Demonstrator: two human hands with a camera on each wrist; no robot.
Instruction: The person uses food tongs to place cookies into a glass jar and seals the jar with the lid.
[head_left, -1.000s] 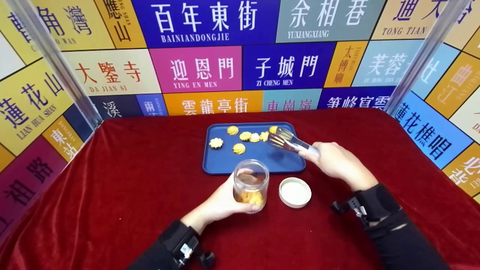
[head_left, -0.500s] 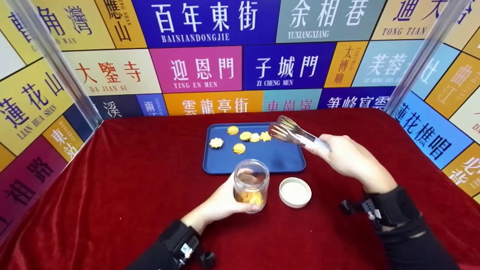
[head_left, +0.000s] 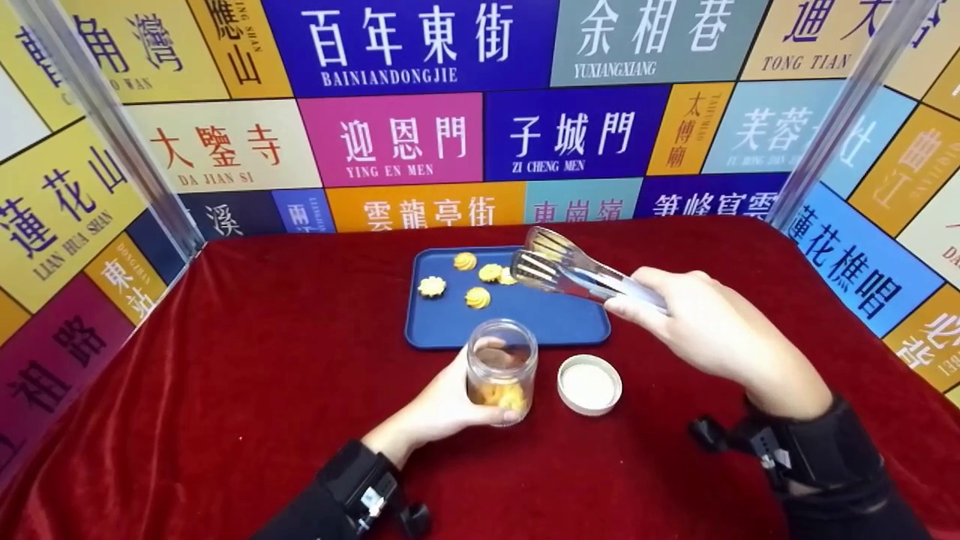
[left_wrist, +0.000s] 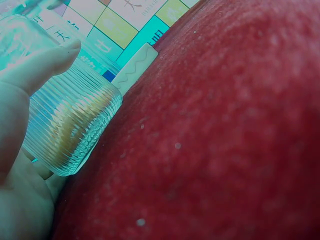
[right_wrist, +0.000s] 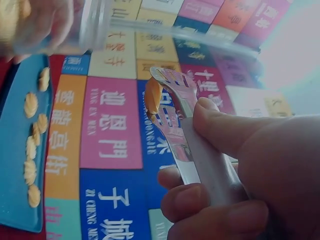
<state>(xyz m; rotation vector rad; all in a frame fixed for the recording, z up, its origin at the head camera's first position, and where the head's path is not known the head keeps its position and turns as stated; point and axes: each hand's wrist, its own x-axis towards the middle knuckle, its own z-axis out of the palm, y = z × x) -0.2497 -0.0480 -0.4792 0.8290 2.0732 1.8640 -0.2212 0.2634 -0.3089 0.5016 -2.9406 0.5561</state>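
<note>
Silver tongs [right_wrist: 206, 156] pinch a piped cookie [right_wrist: 153, 97]; we see the right hand [head_left: 716, 322], fingers curled round their handle, and the left hand [head_left: 442, 405] gripping a clear jar [head_left: 501, 375] near the blue tray [head_left: 559, 319]. We read "YING EN MEN" on a pink sign [head_left: 392, 139].

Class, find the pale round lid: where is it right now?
In the head view, the pale round lid lies on the red cloth, just right of the glass jar and nearer the camera than the blue tray.

Cookie [right_wrist: 153, 97] btwn tongs [right_wrist: 207, 162], clr jar [head_left: 514, 373] open
</note>
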